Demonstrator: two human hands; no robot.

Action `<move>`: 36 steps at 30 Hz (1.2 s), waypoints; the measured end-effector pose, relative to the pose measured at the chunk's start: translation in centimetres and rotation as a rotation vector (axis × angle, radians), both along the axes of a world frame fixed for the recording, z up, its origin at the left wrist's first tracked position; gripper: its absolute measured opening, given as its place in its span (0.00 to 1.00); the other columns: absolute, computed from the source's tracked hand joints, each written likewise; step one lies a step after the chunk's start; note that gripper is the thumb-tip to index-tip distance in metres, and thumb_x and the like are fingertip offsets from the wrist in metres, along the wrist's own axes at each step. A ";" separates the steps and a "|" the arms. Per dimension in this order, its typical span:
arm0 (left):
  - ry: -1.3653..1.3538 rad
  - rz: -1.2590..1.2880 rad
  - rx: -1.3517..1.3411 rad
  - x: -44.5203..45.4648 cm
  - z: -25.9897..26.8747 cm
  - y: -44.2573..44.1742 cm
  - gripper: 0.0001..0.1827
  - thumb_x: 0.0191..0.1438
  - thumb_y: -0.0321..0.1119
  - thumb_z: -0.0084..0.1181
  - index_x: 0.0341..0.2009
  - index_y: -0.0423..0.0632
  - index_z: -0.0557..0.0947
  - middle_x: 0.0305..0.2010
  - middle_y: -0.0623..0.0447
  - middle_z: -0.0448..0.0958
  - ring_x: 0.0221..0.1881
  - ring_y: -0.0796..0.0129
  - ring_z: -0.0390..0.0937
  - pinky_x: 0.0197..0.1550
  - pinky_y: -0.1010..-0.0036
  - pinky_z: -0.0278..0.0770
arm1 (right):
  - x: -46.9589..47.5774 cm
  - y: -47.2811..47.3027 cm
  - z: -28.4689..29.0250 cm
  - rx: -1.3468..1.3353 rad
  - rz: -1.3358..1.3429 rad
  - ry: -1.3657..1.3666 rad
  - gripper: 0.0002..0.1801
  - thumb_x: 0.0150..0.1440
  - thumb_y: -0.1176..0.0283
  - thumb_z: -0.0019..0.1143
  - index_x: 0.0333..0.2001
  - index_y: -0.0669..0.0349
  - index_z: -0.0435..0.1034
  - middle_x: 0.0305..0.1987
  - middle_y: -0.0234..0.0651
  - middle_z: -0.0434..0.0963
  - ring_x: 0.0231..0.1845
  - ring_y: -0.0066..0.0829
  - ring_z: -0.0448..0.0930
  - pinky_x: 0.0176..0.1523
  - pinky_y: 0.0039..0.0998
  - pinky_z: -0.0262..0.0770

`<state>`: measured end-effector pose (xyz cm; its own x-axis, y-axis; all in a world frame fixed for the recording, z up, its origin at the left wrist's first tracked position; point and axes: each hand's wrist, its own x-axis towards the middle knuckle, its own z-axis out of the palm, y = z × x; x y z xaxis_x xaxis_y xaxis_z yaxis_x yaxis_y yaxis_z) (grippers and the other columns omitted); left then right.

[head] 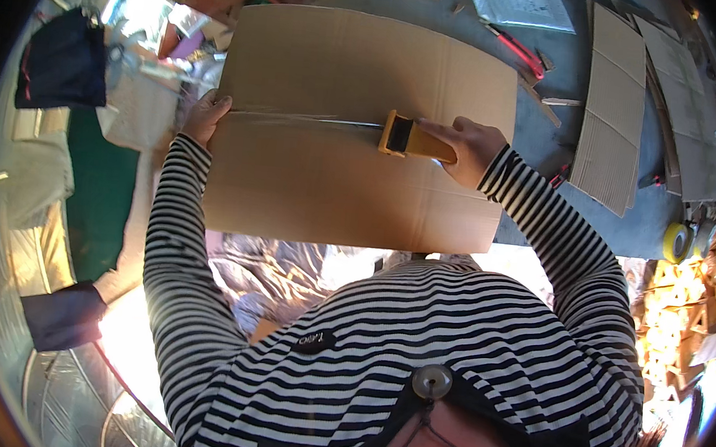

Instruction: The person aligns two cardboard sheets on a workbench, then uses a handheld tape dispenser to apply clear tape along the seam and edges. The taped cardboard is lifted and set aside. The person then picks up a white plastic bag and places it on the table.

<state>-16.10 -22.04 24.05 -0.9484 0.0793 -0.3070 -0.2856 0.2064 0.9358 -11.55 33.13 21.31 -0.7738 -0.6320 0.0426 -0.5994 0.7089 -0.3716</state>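
A large brown cardboard box [336,184] lies before me, with a lengthwise seam between its flaps. My left hand [206,116] grips the box's left edge, thumb on top beside the end of the seam. In my right hand [474,149] is a yellow handheld scraper-like tool [418,139], possibly a tape dispenser, with a dark pad near its wide end. That end rests on or just above the seam, right of the middle. My index finger lies along the tool's top. Whether tape runs from it I cannot tell.
Right of the box, a red utility knife [520,52], cardboard strips [609,111] and scraps lie on the grey table [616,234]. Yellow tape rolls [676,242] stand near its front right corner. A clear plastic packet [520,6] lies at the back.
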 end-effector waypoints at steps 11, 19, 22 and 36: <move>-0.155 0.242 -1.022 6.8 -22.4 -0.3 0.22 0.63 0.47 0.50 0.55 0.47 0.77 0.59 0.45 0.75 0.58 0.53 0.73 0.60 0.61 0.72 | -0.3 -8.0 -6.2 0.312 0.107 -0.176 0.34 0.54 0.62 0.62 0.65 0.37 0.63 0.40 0.39 0.81 0.38 0.40 0.82 0.43 0.39 0.81; -0.016 0.055 -1.260 7.9 -19.3 22.3 0.39 0.66 0.58 0.36 0.74 0.50 0.49 0.79 0.49 0.39 0.79 0.60 0.34 0.77 0.58 0.33 | -0.6 -7.6 -5.3 0.328 0.117 -0.284 0.36 0.55 0.63 0.60 0.68 0.38 0.59 0.50 0.39 0.80 0.46 0.43 0.82 0.50 0.39 0.79; -0.035 0.041 -1.286 8.0 -19.3 22.0 0.43 0.65 0.63 0.34 0.74 0.50 0.45 0.80 0.50 0.36 0.79 0.59 0.32 0.77 0.58 0.32 | -0.8 -5.6 -2.0 0.297 0.158 -0.207 0.37 0.54 0.62 0.62 0.68 0.37 0.60 0.43 0.41 0.79 0.42 0.40 0.82 0.47 0.38 0.79; -0.142 -0.022 -1.445 7.0 -19.5 23.4 0.45 0.64 0.67 0.30 0.75 0.52 0.45 0.80 0.50 0.35 0.79 0.60 0.31 0.76 0.58 0.31 | 0.3 14.6 -1.4 0.492 0.132 -0.097 0.38 0.51 0.66 0.64 0.66 0.33 0.62 0.34 0.35 0.74 0.30 0.35 0.79 0.37 0.37 0.79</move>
